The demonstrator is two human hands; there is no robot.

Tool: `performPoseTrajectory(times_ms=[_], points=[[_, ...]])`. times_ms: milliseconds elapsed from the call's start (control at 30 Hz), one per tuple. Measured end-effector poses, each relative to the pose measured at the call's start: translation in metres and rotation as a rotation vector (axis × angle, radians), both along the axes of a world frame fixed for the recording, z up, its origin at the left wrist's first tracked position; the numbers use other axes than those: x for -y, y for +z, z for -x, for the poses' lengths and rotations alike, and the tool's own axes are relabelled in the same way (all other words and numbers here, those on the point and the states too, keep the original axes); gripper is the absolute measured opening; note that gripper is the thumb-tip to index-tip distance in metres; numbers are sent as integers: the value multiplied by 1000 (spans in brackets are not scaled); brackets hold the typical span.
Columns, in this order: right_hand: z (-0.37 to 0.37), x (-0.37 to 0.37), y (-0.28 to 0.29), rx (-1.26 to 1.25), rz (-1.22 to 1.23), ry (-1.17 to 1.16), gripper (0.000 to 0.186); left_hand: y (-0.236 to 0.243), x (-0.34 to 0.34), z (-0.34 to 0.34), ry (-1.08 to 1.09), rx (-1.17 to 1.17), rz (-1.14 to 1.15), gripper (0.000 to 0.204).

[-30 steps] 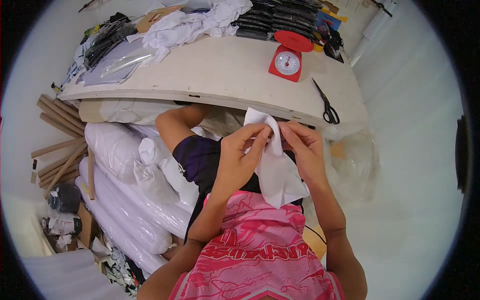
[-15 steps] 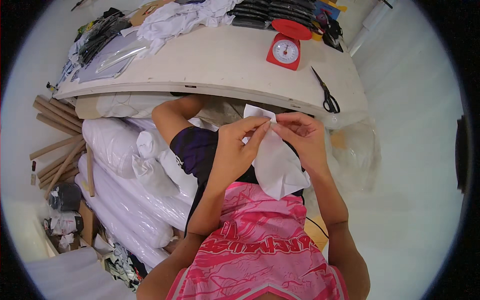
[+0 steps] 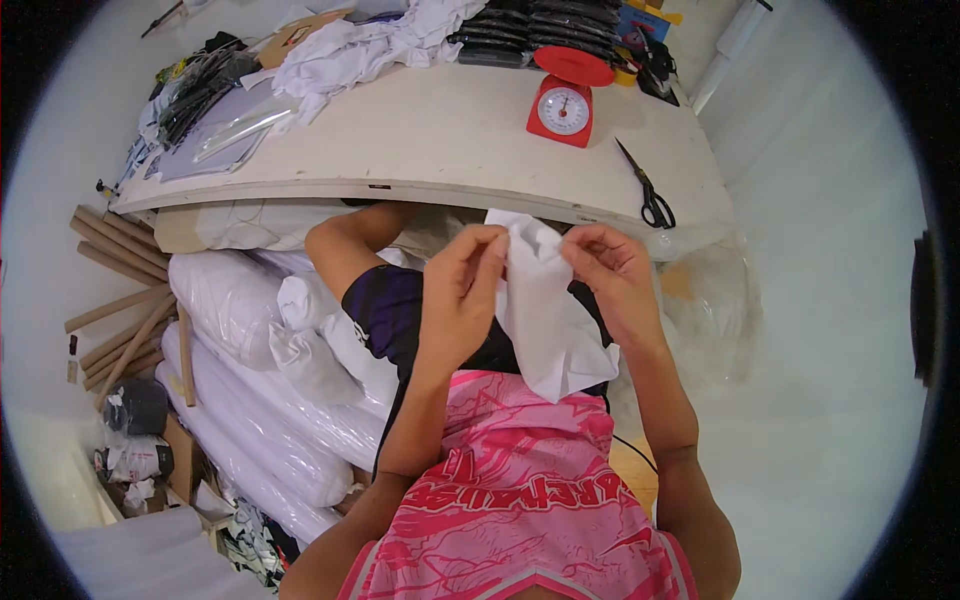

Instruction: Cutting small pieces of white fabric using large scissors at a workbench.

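Note:
A piece of white fabric [image 3: 545,320] hangs over my lap, its upper edge stretched between my two hands and its lower end folded and creased. My left hand [image 3: 462,285] pinches the cloth's upper left side between thumb and fingers. On the other side, my right hand [image 3: 612,275] pinches the upper right part in the same way. The cloth sags a little between the two grips. Just beyond my hands runs the front edge of a white table [image 3: 440,140].
On the table lie black scissors [image 3: 648,192], a red dial scale [image 3: 563,108], stacked black packets [image 3: 535,30] and a heap of white cloth [image 3: 350,55]. Plastic-wrapped white rolls [image 3: 260,400] lie on the floor at left, beside cardboard tubes [image 3: 120,250].
My hands have moved apart from a close pinch at the fabric's top, spreading its upper edge. The view has shifted slightly.

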State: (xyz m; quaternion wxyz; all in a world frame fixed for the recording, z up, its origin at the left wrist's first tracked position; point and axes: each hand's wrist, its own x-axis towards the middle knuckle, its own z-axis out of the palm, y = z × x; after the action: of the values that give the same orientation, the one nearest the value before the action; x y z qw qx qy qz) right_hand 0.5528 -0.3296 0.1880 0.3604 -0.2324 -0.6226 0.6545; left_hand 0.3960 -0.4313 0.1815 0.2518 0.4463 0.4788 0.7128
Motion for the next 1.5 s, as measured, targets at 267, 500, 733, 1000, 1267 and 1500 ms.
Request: performPoseTrajectory(times_ms=[267,500,733,1000,1267,1500], points=[[-12,-24,-4,-303,501,-50,19,4,4,25,-159,768,-153,20],[-8,-31,33,-233,363,-230,22,-10,-3,55,502,45,-105,12],[69,58,48,-177,-405,121,12,-67,-19,0,173,297,-55,24],[81,177,-2,-102,-191,1049,15,-38,-30,-11,319,126,153,29],[63,177,7,-222,39,1268,14,-9,-72,-9,563,45,342,35],[51,31,36,-233,90,234,18,-44,-21,-44,846,59,465,40]])
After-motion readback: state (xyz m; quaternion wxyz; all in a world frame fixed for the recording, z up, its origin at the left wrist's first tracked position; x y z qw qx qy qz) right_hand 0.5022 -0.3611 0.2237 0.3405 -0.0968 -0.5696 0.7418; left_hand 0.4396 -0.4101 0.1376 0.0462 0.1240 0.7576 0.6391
